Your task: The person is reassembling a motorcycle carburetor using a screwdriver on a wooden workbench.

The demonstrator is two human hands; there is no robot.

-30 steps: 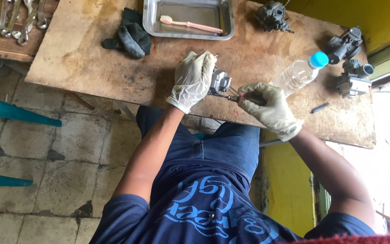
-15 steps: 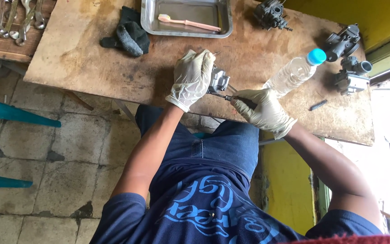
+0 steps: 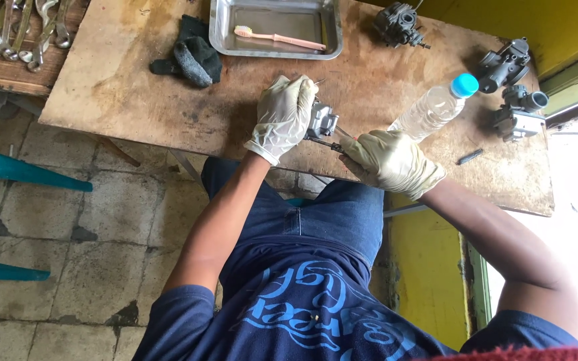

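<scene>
Since the earlier frames our right hand [image 3: 389, 160] has drawn in closer to the small grey metal carburetor [image 3: 322, 122], its grip closed on a thin dark tool [image 3: 329, 142] whose tip meets the part, while our left hand [image 3: 283, 115] stays clamped over it. The carburetor sits at the near edge of the wooden surface [image 3: 135, 87], mostly hidden by the glove; we see only a grey cast body, beside a clear plastic bottle [image 3: 433, 110].

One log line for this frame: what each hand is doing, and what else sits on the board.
left hand: grips small metal carburetor | right hand: holds thin tool against it | nearby: plastic bottle, metal tray with toothbrush, dark cloth
</scene>
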